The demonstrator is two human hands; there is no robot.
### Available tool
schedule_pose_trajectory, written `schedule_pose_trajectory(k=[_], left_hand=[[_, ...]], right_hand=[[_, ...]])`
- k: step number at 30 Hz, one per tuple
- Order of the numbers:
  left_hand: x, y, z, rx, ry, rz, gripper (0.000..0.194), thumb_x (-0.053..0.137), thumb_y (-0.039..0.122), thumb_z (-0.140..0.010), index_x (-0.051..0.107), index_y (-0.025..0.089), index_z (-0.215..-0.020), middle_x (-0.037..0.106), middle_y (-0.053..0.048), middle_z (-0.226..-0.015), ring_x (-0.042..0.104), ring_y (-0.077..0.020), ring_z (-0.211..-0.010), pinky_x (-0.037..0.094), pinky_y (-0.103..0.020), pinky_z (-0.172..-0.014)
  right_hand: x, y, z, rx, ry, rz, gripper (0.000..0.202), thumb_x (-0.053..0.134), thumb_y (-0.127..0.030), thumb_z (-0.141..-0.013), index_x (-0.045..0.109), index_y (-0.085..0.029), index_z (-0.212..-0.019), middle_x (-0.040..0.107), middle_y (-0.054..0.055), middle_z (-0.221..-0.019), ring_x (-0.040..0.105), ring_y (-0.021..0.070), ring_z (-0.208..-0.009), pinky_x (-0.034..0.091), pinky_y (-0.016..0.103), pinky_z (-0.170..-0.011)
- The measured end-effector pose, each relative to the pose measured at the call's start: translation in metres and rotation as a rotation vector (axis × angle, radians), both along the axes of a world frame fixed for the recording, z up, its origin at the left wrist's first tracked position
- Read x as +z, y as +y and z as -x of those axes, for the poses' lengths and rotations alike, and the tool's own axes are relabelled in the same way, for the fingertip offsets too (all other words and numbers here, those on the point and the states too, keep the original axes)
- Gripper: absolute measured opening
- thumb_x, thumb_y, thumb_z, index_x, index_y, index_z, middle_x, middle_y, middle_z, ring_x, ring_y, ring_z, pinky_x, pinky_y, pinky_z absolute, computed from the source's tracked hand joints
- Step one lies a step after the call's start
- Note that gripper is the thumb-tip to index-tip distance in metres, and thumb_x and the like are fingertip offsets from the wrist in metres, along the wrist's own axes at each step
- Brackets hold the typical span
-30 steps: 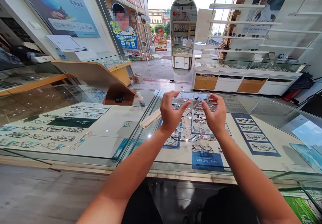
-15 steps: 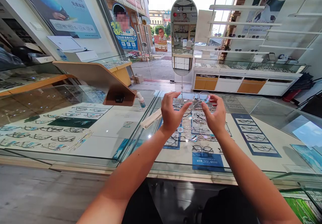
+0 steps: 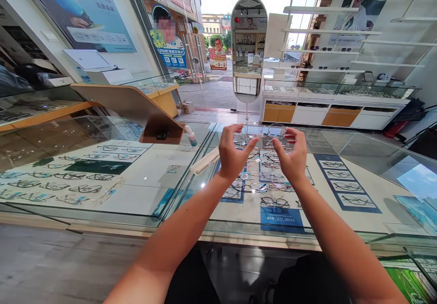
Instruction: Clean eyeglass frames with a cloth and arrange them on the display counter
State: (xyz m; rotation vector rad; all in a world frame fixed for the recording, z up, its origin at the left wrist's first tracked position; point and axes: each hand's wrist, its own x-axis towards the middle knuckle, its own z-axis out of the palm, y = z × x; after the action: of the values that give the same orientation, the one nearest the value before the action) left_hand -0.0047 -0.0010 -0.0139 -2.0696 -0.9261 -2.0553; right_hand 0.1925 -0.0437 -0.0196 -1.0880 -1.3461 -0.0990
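A pair of thin-rimmed eyeglasses [image 3: 275, 131] with clear lenses is held up over the glass counter, in front of my body. My left hand [image 3: 233, 153] is curled at one side of it, thumb and fingers about the rim. At the other side my right hand [image 3: 293, 154] grips it in the same way. The exact contact of the fingertips is hard to make out against the frames behind. Several eyeglasses [image 3: 275, 202] lie in the display below, by a blue card [image 3: 282, 220].
A folded beige cloth [image 3: 205, 161] and a small spray bottle [image 3: 191, 136] rest on the glass left of my hands. Further left is a tilted wooden-backed stand [image 3: 136, 108]. An oval mirror [image 3: 250, 49] stands beyond the counter. A blue strip of frames [image 3: 348, 183] lies at right.
Both hands stay nearly in place. The eyeglasses have tilted slightly, and the coloured reflection on the lens by my right fingers has faded.
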Motion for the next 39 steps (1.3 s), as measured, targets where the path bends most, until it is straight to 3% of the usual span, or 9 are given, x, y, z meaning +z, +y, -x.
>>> schedule_pose_trajectory(k=[39], left_hand=[[-0.0037, -0.0011, -0.0039, -0.039, -0.088, 0.167, 0.056, 0.091, 0.051, -0.086, 0.065, 0.025, -0.128, 0.076, -0.009, -0.12, 0.076, -0.025, -0.106, 0.057, -0.042, -0.086]], right_hand=[[-0.0004, -0.0018, 0.0015, 0.031, 0.038, -0.011, 0.049, 0.077, -0.057, -0.096, 0.062, -0.025, -0.13, 0.069, 0.011, -0.126, 0.072, 0.0283, -0.112, 0.061, 0.05, -0.093]])
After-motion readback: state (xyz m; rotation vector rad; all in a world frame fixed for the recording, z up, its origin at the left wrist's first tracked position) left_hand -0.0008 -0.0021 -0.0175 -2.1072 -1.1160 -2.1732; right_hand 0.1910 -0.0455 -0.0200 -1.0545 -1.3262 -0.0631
